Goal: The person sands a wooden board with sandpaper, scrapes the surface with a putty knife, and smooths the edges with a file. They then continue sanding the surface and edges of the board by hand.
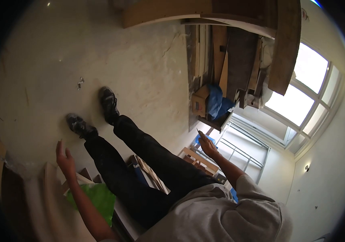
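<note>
My left hand [65, 162] hangs with its fingers stretched out and the thumb apart. Nothing shows in it. Below it and nearest to it lie pale boards and a bright green bag or sheet [100, 197], partly covered by my forearm. My right hand [208, 146] is held out on the other side of my legs, seen nearly edge-on, with its fingers extended. I can make out no object in it. Behind it in view are a wooden frame [198, 159] and something blue. My dark shoes [108, 105] stand on the bare floor [140, 60].
Wooden furniture [168, 12] and a thick board [285, 48] jut in from the top. Beyond stand leaning planks [200, 52], a cardboard box [199, 101] and a blue bag [216, 101]. A metal frame [241, 149] stands by the bright window [289, 109]. Small debris [80, 83] lies near my feet.
</note>
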{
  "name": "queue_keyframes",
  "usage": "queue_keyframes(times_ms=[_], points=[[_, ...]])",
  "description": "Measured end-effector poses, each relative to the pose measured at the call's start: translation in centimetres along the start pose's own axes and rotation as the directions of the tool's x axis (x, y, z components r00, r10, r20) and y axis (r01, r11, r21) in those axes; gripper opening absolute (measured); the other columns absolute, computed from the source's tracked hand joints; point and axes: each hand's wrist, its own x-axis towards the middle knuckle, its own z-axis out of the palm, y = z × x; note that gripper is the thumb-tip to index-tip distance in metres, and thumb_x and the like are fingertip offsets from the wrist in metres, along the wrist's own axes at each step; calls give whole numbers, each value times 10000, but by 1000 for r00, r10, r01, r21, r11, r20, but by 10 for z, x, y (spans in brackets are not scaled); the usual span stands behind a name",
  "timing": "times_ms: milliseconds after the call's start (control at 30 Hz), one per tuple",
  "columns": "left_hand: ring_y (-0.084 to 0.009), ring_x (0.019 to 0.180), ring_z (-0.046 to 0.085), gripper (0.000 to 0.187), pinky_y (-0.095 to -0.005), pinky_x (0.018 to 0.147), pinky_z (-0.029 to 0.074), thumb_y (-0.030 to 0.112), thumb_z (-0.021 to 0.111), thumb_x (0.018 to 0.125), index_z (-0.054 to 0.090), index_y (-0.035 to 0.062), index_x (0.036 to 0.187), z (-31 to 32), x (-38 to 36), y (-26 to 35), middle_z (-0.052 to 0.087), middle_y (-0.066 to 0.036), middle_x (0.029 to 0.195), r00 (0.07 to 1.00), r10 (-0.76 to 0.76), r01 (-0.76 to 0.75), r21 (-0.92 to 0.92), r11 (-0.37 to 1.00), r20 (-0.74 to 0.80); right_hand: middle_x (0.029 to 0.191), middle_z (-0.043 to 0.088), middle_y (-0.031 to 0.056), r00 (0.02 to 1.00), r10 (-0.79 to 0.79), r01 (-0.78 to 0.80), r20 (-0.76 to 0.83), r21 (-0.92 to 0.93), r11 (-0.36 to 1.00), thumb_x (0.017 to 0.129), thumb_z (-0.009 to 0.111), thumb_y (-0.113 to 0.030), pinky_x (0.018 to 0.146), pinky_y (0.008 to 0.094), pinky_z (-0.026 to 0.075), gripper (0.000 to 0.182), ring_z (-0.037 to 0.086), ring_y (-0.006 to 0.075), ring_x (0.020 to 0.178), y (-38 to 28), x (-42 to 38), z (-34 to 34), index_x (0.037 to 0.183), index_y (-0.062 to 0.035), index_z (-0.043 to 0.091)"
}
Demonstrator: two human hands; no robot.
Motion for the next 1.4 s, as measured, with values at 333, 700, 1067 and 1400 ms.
queue_keyframes(times_ms=[333, 700, 1067, 1400], points=[[-359, 1114, 721, 436, -435, 967, 546, -7, 642, 966, 656, 30, 1400, -14, -21, 6, 704, -218, 1315, 969, -246, 245, -124, 962, 3, 1590, 491, 269, 999, 36, -37, 16, 36, 999, 1057, 425, -323, 1232, 456, 347, 631, 456, 437, 1484, -17, -5, -5, 1627, -56, 386], [-410, 963, 744, 362, -497, 886, 564, 305, 728, 942, 766, 5, 1140, -54, -96, 11, 772, -225, 984, 871, -465, 484, 121, 866, -160, 1715, 323, 227, 604, -266, 525, -752, 124, 842, 1075, 424, -108, 1302, 404, 212, 603, 293, 359, 1600, -112, 4, -140, 1655, 11, 307], [-287, 1443, 538, 538, -387, 1164, 446, 138, 593, 1076, 462, 15, 1583, -117, -92, 409, 523, -203, 1588, 967, 249, -212, -697, 684, -51, 1665, 374, 282, -12, -688, 817, -726, -404, 412, 1048, 497, -53, 1263, 529, 264, 585, 348, 446, 1548, -374, -124, -316, 1622, -17, 391], [-420, 1610, 217, 750, -460, 1295, 236, 321, 469, 1127, 108, -22, 1689, -97, -76, 541, 164, -304, 1735, 769, 604, -582, -620, 526, -209, 1654, 409, 243, 49, -654, 766, -755, -392, 509, 1098, 435, -229, 1272, 508, 257, 552, 346, 421, 1553, -427, -62, -342, 1611, -27, 408]])
